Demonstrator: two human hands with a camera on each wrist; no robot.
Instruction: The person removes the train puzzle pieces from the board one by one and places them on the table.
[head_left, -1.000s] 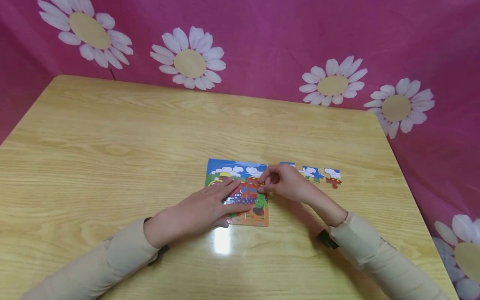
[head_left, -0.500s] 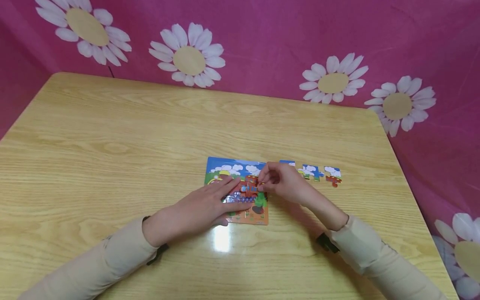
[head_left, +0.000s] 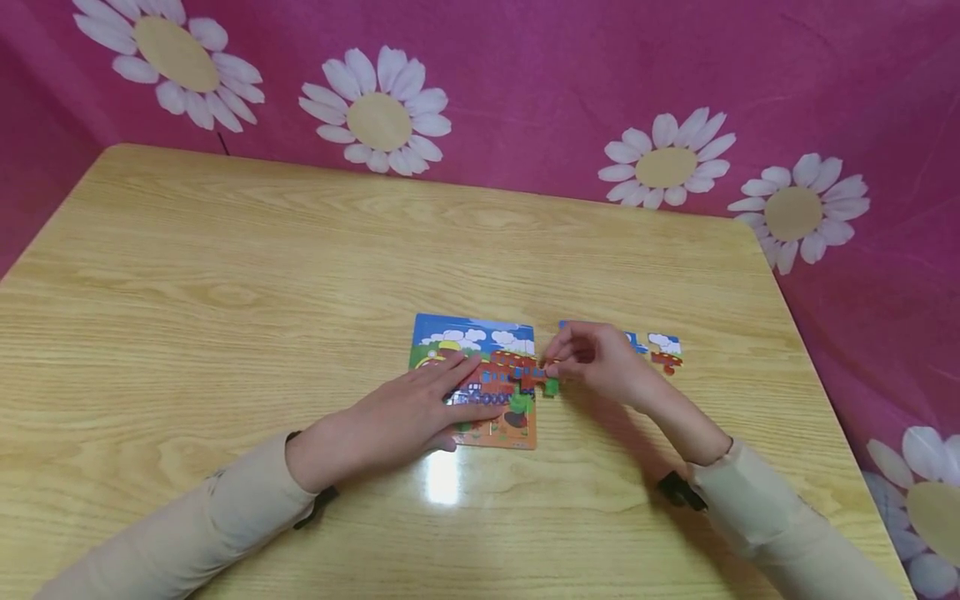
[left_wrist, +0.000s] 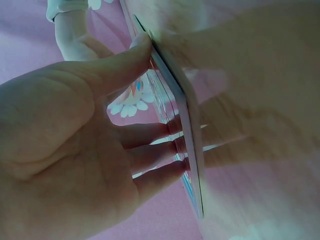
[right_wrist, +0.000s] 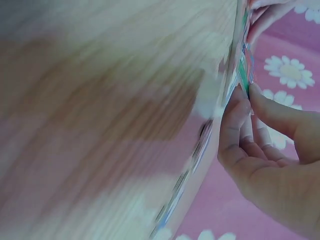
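A colourful jigsaw board [head_left: 517,437] with blue sky, white clouds and a red train lies on the table. My left hand [head_left: 397,417] rests over its left part with fingers spread and fairly straight. In the left wrist view the thumb touches the board's edge while the fingertips [left_wrist: 172,167] lie on its face. Thumb and index finger of my right hand [head_left: 603,367] pinch a red and green puzzle piece [head_left: 551,387] at the board's right edge. That piece overlaps the printed train area in the head view; in the right wrist view it stands tilted between the fingertips.
Loose puzzle pieces lie right of the board: a cloud-and-red piece [head_left: 664,350] furthest out, others partly hidden behind the right hand, such as a blue-edged piece [head_left: 573,324]. The wooden table [head_left: 300,250] backs onto a pink flowered cloth [head_left: 525,83].
My right hand has moved right from the board's right side, drawing the pinched puzzle piece outward past the edge. The left hand and the board have stayed in place.
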